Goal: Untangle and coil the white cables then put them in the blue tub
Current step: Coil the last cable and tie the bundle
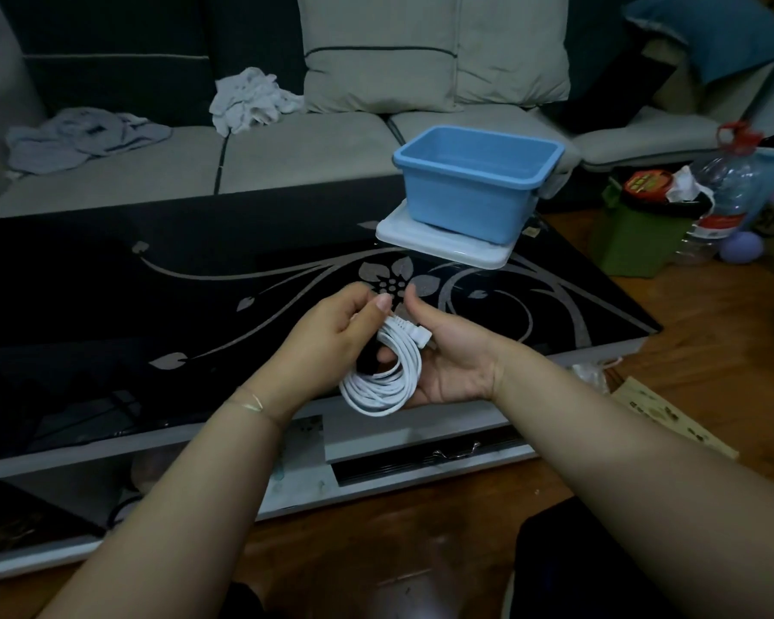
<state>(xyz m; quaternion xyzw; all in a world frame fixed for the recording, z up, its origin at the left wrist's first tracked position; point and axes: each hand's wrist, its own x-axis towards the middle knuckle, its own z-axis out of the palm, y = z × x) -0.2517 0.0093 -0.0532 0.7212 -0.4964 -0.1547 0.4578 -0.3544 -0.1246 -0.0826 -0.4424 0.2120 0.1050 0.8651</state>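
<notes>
- White cable is wound into a round coil and is held in the air, above the near edge of the black table.
- Left hand pinches the top of the coil, with the thumb and fingers curled around the strands.
- Right hand lies palm up under the coil; its fingers curl around the loops and the thumb points up beside the white plug.
- Blue tub stands on a white lid at the far side of the table, well apart from the coil.
</notes>
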